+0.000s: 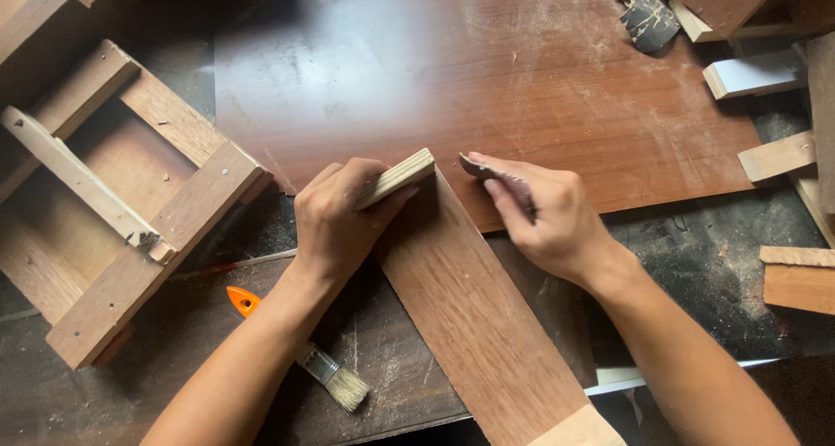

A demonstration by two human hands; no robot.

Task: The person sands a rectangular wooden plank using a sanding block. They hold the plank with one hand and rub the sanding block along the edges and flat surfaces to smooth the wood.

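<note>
Reddish-brown plywood strip [474, 315], flat, matte, lying diagonal on dusty dark bench. Left hand [335, 215] fingers clamped on its pale top edge. Right hand [548, 215] pinches folded sandpaper piece [487, 172] beside strip's end. Glossy veneer sheet [522, 80] behind. Orange-handled brush [304, 350], wood frame [122, 211] left.

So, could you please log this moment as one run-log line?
left hand: grips plank end | right hand: pinches sandpaper scrap beside it | paintbrush: idle on bench

I see one view only: my head camera looks straight down, close above the bench [539, 80], with both arms reaching up from the bottom edge.
</note>
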